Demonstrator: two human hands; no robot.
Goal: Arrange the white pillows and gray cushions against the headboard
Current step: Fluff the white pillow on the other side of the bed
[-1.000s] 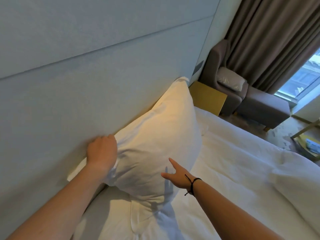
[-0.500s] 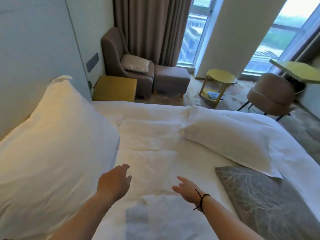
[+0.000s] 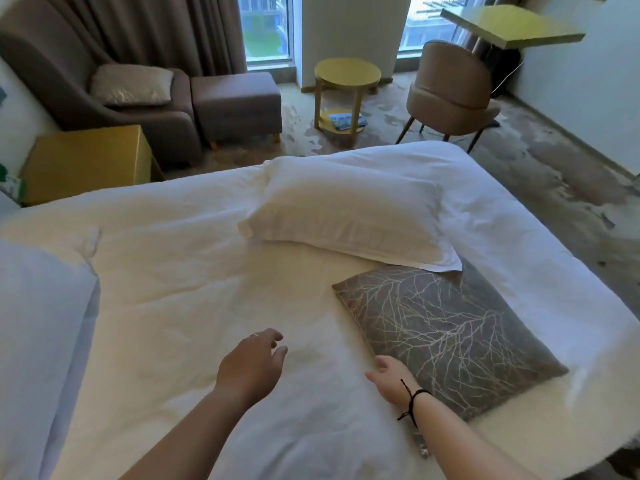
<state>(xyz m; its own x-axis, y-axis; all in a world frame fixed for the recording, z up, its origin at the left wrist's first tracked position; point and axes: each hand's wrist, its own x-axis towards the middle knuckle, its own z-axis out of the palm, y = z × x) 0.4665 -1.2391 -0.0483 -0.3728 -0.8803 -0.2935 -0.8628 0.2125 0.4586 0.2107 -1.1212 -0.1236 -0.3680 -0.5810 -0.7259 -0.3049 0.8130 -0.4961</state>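
Both hands, left hand and right hand, are held spread and empty above the bed. The gray cushion lies flat beside the right hand, overlapped by the white pillow, which could be dragged askew if the cushion is pulled.

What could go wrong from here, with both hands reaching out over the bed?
1. A corner of the flat white pillow lies over the gray branch-patterned square cushion; pulling the cushion out may drag the pillow along.
2. The open right hand is only at the cushion's near edge, so a one-handed grab could let it sag or slip.
3. The left hand hovers over the wrinkled white duvet; sliding things may rumple it further.
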